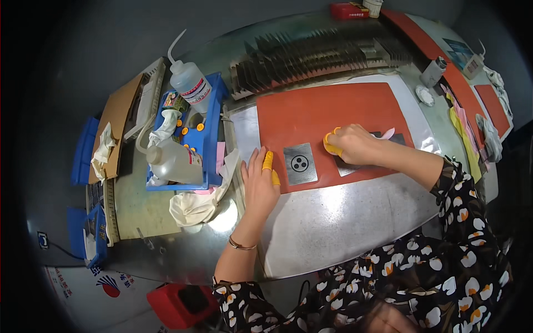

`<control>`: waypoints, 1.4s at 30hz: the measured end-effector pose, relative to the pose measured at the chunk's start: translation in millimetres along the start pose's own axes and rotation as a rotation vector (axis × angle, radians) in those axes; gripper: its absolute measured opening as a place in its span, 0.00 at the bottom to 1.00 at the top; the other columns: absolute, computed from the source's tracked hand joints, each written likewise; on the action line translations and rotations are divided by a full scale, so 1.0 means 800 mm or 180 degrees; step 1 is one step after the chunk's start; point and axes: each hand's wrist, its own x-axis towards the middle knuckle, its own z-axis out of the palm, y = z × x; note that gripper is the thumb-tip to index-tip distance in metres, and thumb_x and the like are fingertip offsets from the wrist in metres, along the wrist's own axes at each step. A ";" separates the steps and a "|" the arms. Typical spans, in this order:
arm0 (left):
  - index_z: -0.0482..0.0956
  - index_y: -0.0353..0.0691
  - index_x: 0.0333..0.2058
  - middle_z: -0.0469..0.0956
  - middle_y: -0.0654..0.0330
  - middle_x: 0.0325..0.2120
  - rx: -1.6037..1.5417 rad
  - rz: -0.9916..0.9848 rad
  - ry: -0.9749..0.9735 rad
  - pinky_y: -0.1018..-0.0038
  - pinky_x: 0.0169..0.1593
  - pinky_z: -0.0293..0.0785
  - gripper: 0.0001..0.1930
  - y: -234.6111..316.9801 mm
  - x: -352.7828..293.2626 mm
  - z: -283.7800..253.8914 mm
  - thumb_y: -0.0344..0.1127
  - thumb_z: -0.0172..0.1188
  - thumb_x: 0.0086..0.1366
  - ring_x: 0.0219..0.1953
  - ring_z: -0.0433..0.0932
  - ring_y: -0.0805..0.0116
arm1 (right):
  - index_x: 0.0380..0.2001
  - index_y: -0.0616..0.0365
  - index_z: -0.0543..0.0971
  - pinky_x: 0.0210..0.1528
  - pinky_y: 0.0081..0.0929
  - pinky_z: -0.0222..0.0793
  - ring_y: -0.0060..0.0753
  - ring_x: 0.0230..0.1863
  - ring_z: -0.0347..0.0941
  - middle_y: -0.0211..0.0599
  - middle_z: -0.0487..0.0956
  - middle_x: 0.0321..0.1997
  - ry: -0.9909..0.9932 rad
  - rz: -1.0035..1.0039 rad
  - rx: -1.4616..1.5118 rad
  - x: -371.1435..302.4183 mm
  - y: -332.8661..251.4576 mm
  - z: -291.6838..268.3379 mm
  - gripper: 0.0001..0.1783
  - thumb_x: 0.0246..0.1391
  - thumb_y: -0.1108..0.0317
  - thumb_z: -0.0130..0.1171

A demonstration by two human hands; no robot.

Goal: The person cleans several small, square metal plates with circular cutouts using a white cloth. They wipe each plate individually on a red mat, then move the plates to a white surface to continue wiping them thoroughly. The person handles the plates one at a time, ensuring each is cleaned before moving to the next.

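Dotted plate [305, 176], long axis fore-and-aft, between unclenched left hand [260, 186] and curled right hand [354, 144], grip hidden

Toward the near right corner of the red mat [327, 114], the right hand [354, 144] partly hides a grey plate [348, 168]; its palm is hidden; beyond the mat, a cup [373, 7] is cut off above.

A: Bkgd?
B: Plain dk grey wall [111, 44] behind, L side too.
A: Furn?
B: Big metal table [183, 252]; red boxy thing [166, 305] below its near edge, kind unclear.
A: Light?
B: Bright glare [223, 217] on tabletop, nr edge, L of ctr.
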 end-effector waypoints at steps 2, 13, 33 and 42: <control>0.67 0.31 0.50 0.60 0.51 0.57 0.0011 -0.0023 -0.0013 0.46 0.62 0.46 0.21 0.000 0.003 -0.003 0.24 0.51 0.55 0.61 0.57 0.51 | 0.25 0.60 0.75 0.29 0.45 0.68 0.52 0.28 0.74 0.47 0.76 0.24 0.0030 -0.0118 -0.0020 0.017 0.005 0.013 0.05 0.42 0.72 0.54; 0.67 0.30 0.49 0.59 0.50 0.57 -0.0020 -0.0111 -0.0126 0.44 0.61 0.47 0.22 0.000 -0.005 -0.010 0.23 0.53 0.52 0.61 0.57 0.50 | 0.26 0.62 0.75 0.30 0.46 0.69 0.53 0.28 0.74 0.49 0.77 0.25 -0.0475 -0.0553 -0.0091 0.076 0.003 0.040 0.06 0.42 0.71 0.55; 0.65 0.30 0.51 0.60 0.49 0.58 -0.0042 0.0102 -0.0133 0.47 0.62 0.45 0.22 0.009 0.006 -0.003 0.23 0.50 0.54 0.62 0.56 0.49 | 0.17 0.63 0.74 0.23 0.42 0.68 0.50 0.22 0.74 0.47 0.75 0.17 0.0632 -0.0957 0.0295 0.044 -0.083 0.099 0.06 0.38 0.71 0.55; 0.66 0.25 0.46 0.62 0.46 0.56 -0.0053 0.0003 -0.0065 0.59 0.58 0.56 0.19 0.010 -0.002 -0.007 0.18 0.48 0.52 0.54 0.62 0.46 | 0.26 0.60 0.74 0.33 0.43 0.66 0.50 0.31 0.73 0.44 0.76 0.28 -0.0122 0.1003 0.0726 -0.230 0.014 -0.063 0.08 0.49 0.66 0.54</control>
